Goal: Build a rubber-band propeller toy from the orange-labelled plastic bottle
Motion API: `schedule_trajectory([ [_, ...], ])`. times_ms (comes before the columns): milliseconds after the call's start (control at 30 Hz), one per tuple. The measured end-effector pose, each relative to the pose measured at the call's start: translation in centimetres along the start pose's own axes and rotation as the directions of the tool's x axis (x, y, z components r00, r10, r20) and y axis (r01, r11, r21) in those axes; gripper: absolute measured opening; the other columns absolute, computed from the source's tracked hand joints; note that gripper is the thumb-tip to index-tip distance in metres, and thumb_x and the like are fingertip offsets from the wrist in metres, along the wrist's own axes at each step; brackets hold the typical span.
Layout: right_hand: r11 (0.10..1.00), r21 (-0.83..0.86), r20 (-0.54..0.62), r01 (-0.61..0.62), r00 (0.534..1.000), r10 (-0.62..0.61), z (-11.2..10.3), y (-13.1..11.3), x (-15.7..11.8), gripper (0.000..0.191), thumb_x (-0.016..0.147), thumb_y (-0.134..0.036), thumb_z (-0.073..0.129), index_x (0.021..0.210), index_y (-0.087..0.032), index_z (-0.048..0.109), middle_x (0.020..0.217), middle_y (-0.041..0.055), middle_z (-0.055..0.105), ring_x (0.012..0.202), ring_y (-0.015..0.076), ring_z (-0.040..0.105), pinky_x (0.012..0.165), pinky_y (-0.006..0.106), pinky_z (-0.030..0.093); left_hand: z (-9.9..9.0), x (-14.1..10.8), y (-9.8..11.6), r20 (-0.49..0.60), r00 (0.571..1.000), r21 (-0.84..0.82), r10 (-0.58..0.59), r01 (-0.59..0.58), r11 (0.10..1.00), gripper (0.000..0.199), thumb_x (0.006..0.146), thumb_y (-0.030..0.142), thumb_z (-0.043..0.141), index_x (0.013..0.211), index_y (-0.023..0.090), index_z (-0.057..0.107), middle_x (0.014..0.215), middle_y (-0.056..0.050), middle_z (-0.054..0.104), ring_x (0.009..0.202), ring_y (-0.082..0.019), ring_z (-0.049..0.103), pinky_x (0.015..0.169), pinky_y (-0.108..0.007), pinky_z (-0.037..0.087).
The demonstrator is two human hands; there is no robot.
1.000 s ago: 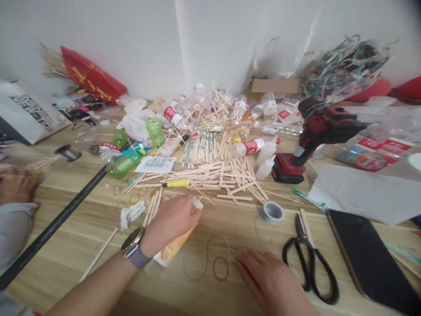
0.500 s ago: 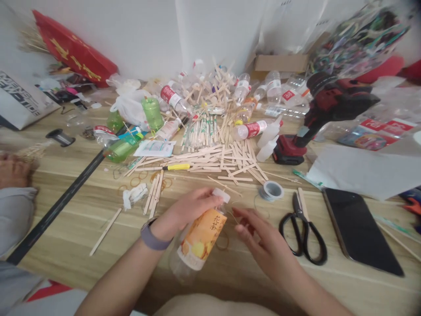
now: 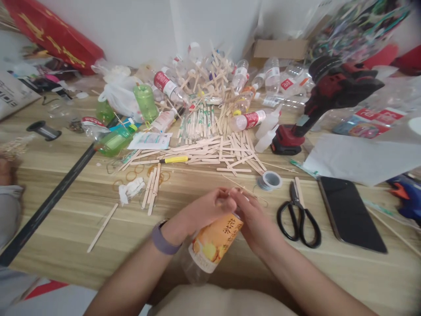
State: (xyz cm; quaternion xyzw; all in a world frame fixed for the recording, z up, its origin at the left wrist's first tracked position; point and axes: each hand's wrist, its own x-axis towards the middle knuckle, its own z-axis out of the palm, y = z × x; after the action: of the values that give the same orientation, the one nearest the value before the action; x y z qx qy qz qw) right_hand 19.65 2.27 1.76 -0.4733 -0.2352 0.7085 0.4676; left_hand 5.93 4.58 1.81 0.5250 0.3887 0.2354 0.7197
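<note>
A clear plastic bottle (image 3: 215,245) with an orange fruit label tilts in front of me at the table's near edge, neck pointing away. My left hand (image 3: 210,208), a purple band on its wrist, is closed around the upper part of the bottle. My right hand (image 3: 251,217) lies against the other side of the neck, fingers curled over the top and meeting the left fingers. Both hands cover the cap. Just beyond them are a thin stick (image 3: 238,183) and a small grey spool (image 3: 269,180). Black-handled scissors (image 3: 298,217) lie to the right.
Wooden craft sticks (image 3: 210,151) and plastic bottles crowd the table's back. A red-black cordless drill (image 3: 312,107) stands right of them. A dark phone (image 3: 351,213) lies at right. Left are a yellow-handled cutter (image 3: 176,159), green bottle (image 3: 115,140), black strip (image 3: 55,199) and another person's sleeve (image 3: 9,210).
My right hand has moved left and up from beside the bottle onto its neck, joining the left hand. The bottle has shifted slightly right, and the camera view has tilted a little.
</note>
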Motion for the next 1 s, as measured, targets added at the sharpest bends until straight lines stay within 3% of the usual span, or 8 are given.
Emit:
schedule_trajectory([
  [100,0.999,0.027,-0.048,0.022,0.999,-0.021,0.1,-0.2,0.0,0.023,0.068,-0.039,0.079,0.078,-0.020,0.072,0.077,0.0024,0.071,0.074,0.0188,0.063,0.068,0.029,0.048,0.2,-0.5,0.4,0.021,1.000,-0.004,0.015,-0.015,1.000,0.061,0.067,0.037,0.078,0.121,0.025,0.054,0.124,-0.006,0.063,0.118,-0.028,0.054,0.101,-0.040,0.041],
  [267,0.993,0.065,-0.029,0.097,0.995,-0.095,0.1,-0.2,0.0,0.019,0.063,-0.037,0.080,0.062,-0.023,0.067,0.069,0.0015,0.068,0.101,0.0255,0.062,0.076,0.031,0.050,0.7,-0.4,0.3,0.179,0.984,-0.190,0.009,0.025,0.981,0.030,0.070,0.023,0.067,0.099,0.023,0.063,0.101,0.001,0.068,0.105,-0.026,0.060,0.093,-0.037,0.045],
  [400,0.991,0.079,0.008,0.105,0.994,-0.106,-0.2,0.2,0.4,0.020,0.063,-0.038,0.080,0.062,-0.024,0.065,0.066,0.0016,0.068,0.112,0.0280,0.059,0.081,0.034,0.050,1.1,0.0,0.0,0.205,0.979,-0.294,-0.021,0.082,0.952,0.025,0.067,0.022,0.068,0.091,0.021,0.063,0.090,0.003,0.066,0.098,-0.022,0.060,0.090,-0.034,0.044],
  [533,0.989,0.087,0.076,0.117,0.989,-0.123,-0.5,0.1,0.5,0.024,0.062,-0.042,0.081,0.060,-0.025,0.064,0.064,0.0018,0.067,0.113,0.0284,0.060,0.087,0.038,0.049,1.2,-0.1,-0.2,0.244,0.968,-0.391,-0.064,0.159,0.907,0.029,0.064,0.030,0.069,0.090,0.020,0.060,0.077,0.002,0.063,0.072,-0.016,0.060,0.070,-0.028,0.047],
  [600,0.987,0.068,0.157,0.143,0.976,-0.152,-0.4,-0.2,0.3,0.024,0.064,-0.043,0.080,0.062,-0.025,0.065,0.065,0.0024,0.068,0.115,0.0283,0.059,0.087,0.038,0.049,1.1,-0.3,-0.2,0.306,0.949,-0.423,-0.075,0.206,0.882,0.041,0.057,0.038,0.072,0.090,0.020,0.058,0.071,0.001,0.063,0.062,-0.016,0.059,0.062,-0.029,0.047],
  [700,0.975,0.046,0.293,0.219,0.930,-0.222,-0.3,-0.6,0.2,0.022,0.071,-0.046,0.076,0.073,-0.026,0.066,0.074,0.0027,0.071,0.116,0.0269,0.058,0.086,0.038,0.049,0.8,-0.6,0.0,0.367,0.928,-0.449,-0.072,0.244,0.860,0.057,0.052,0.046,0.075,0.099,0.020,0.056,0.073,-0.002,0.066,0.060,-0.018,0.062,0.059,-0.031,0.048],
  [800,0.965,0.064,0.351,0.255,0.899,-0.261,-0.4,-0.8,0.2,0.026,0.072,-0.049,0.075,0.079,-0.027,0.063,0.077,0.0016,0.072,0.111,0.0258,0.061,0.088,0.040,0.048,0.5,-0.9,0.0,0.394,0.918,-0.477,-0.049,0.249,0.843,0.052,0.058,0.046,0.075,0.101,0.023,0.056,0.077,-0.002,0.068,0.064,-0.017,0.064,0.061,-0.028,0.048],
  [1000,0.968,0.086,0.444,0.238,0.860,-0.251,-0.6,-0.6,0.4,0.036,0.065,-0.056,0.078,0.079,-0.027,0.061,0.078,0.0010,0.071,0.100,0.0253,0.065,0.093,0.042,0.045,0.1,-1.2,-0.4,0.571,0.818,-0.450,-0.074,0.387,0.805,0.050,0.059,0.063,0.063,0.086,0.021,0.065,0.075,-0.002,0.066,0.063,-0.018,0.063,0.061,-0.031,0.046],
])
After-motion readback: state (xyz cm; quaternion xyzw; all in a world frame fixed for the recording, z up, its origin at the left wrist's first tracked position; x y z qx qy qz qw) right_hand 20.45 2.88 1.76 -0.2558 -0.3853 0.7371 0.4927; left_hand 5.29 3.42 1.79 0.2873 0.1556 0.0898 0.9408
